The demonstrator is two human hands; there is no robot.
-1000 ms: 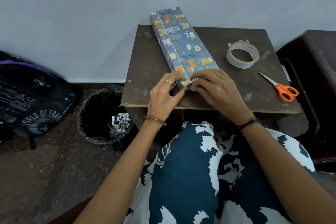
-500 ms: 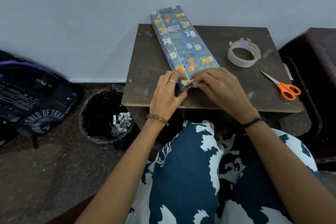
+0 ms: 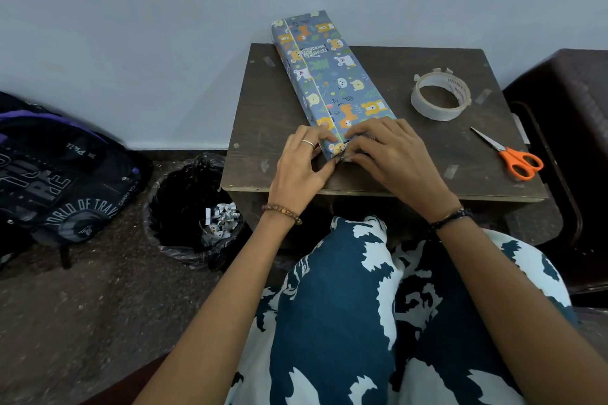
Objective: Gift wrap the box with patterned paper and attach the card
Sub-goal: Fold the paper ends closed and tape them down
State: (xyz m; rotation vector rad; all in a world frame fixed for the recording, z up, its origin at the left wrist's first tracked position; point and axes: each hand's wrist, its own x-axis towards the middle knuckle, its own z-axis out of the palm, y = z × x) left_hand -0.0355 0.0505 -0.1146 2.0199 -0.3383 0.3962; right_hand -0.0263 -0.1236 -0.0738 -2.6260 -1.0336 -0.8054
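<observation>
A long box (image 3: 329, 76) wrapped in blue paper with animal prints lies slantwise on the small dark wooden table (image 3: 263, 115), its far end jutting past the back edge. My left hand (image 3: 301, 168) holds the box's near left corner, fingers on top and thumb at the end face. My right hand (image 3: 388, 154) covers the near right corner and its fingers press the folded paper flap at the end. The end face itself is mostly hidden by both hands. No card is visible.
A roll of clear tape (image 3: 441, 95) and orange-handled scissors (image 3: 513, 158) lie on the table's right side. A black-lined bin (image 3: 194, 210) with paper scraps stands left of the table, a dark backpack (image 3: 56, 174) farther left, a dark chair (image 3: 572, 141) at right.
Both hands stay at the box's near end; the fingers have shifted slightly, closing tighter over the end flap. The box has not moved on the table.
</observation>
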